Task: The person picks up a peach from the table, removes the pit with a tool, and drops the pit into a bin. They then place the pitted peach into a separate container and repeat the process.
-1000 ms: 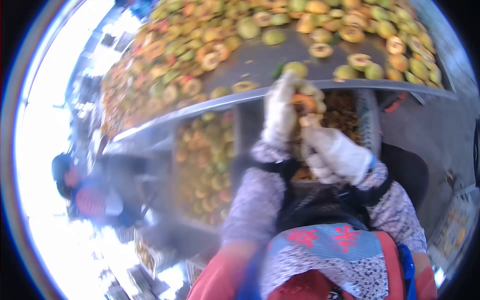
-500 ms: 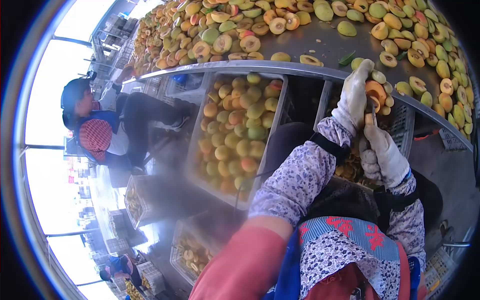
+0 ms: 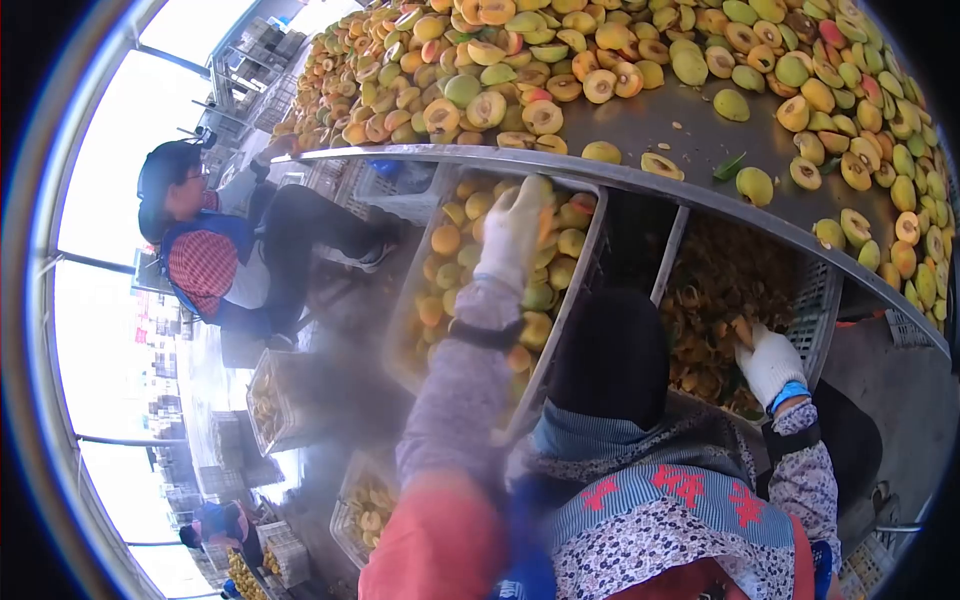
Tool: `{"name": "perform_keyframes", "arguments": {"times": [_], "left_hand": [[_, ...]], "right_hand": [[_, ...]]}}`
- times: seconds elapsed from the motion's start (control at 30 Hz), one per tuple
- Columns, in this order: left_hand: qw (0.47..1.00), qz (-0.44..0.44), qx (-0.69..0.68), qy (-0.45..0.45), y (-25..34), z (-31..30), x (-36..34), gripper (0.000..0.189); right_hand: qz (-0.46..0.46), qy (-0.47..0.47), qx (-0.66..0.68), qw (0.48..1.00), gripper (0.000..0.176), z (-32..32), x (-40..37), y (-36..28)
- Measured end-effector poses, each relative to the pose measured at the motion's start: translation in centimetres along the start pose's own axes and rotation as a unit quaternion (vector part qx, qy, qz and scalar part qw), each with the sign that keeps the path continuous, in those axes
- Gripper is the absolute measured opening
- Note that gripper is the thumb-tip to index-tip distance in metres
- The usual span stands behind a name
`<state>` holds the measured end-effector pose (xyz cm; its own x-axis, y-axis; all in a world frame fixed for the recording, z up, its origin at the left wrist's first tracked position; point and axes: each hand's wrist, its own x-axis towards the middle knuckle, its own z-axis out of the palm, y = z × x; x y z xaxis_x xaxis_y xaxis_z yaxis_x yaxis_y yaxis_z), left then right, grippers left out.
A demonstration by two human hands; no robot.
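Note:
My left hand (image 3: 512,235), in a white glove, reaches into a crate of whole peaches (image 3: 480,270). Its fingers curl round a yellow-green peach (image 3: 541,188) near the crate's far end. My right hand (image 3: 772,362), gloved too, is closed low over the near right side of a crate of orange-brown fruit scraps (image 3: 715,290). A short light-brown handle (image 3: 742,330) sticks up from its fingers and looks like that of a small knife. No blade can be made out.
A metal table (image 3: 640,120) heaped with halved peaches runs across the front; its raised rim (image 3: 440,152) stands above both crates. A seated co-worker (image 3: 215,240) is at the left. Crates of cut fruit (image 3: 368,510) stand on the floor at lower left.
My left hand has gone from the table rim, where it held cut fruit against the blade, leftward into the peach crate. My right hand has dropped slightly to the scrap crate.

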<state>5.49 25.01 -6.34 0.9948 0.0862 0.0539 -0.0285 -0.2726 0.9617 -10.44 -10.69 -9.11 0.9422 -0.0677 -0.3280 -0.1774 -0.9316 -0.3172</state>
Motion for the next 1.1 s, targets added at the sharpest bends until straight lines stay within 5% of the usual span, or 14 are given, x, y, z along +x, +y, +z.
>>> {"name": "perform_keyframes", "arguments": {"times": [0.03, 0.13, 0.2, 0.27, 0.33, 0.4, 0.43, 0.53, 0.6, 0.73, 0.87, 1.0, 1.07, 1.1], "left_hand": [[0.996, 0.003, 0.087, 0.038, -5.3, -2.3, 1.0, 0.043], [0.923, -0.147, 0.313, 0.171, -6.0, -5.0, 2.9, 0.048], [0.916, -0.142, 0.327, 0.182, -7.9, -6.0, 6.3, 0.051], [0.908, -0.047, 0.34, 0.24, -10.0, -6.4, 10.0, 0.055], [0.931, -0.039, 0.294, 0.211, -14.5, -6.9, 13.5, 0.063], [0.777, -0.039, 0.612, 0.142, -20.5, -7.1, 16.3, 0.065], [0.772, -0.096, 0.629, 0.023, -20.5, -7.1, 17.8, 0.069], [0.683, -0.073, 0.701, -0.191, -20.9, -8.1, 19.3, 0.051], [0.668, -0.054, 0.709, -0.22, -20.8, -8.6, 19.7, 0.051], [0.778, -0.037, 0.626, -0.038, -18.0, -8.2, 16.4, 0.051], [0.887, 0.098, 0.406, 0.197, -9.5, -3.1, 6.0, 0.053], [0.974, 0.056, -0.05, 0.213, 1.8, 3.9, 0.1, 0.04], [0.974, 0.172, 0.118, 0.088, 7.1, 6.7, 1.0, 0.032], [0.985, 0.165, 0.051, -0.008, 9.4, 9.1, 2.4, 0.032]], "right_hand": [[0.005, -0.008, -0.01, 1.0, 0.033, 0.5, 0.3, -0.1], [0.024, -0.034, 0.0, 0.999, 0.037, 0.8, 0.9, -0.7], [0.022, -0.039, 0.009, 0.999, 0.034, 0.8, 1.2, -1.2], [0.04, -0.06, 0.019, 0.997, 0.032, 0.9, 1.6, -1.6], [0.042, -0.061, 0.021, 0.997, 0.032, 1.3, 1.9, -1.6], [0.027, -0.052, 0.019, 0.998, 0.031, 1.5, 2.1, -1.9], [0.041, -0.064, 0.002, 0.997, 0.03, 1.6, 2.2, -2.2], [0.053, -0.074, 0.028, 0.995, 0.032, 1.1, 2.4, -3.2], [-0.004, -0.038, 0.04, 0.998, 0.032, 1.6, 2.4, -2.9], [-0.014, 0.012, 0.048, 0.999, 0.03, -0.2, 1.7, -3.2], [0.008, 0.053, 0.093, 0.994, 0.031, -2.4, 0.5, -2.8], [-0.014, 0.085, 0.157, 0.984, 0.031, -3.7, -0.9, -2.4], [-0.015, 0.078, 0.146, 0.986, 0.032, -4.6, -1.5, -2.5], [-0.012, 0.067, 0.15, 0.986, 0.032, -5.2, -1.9, -2.5]]}}
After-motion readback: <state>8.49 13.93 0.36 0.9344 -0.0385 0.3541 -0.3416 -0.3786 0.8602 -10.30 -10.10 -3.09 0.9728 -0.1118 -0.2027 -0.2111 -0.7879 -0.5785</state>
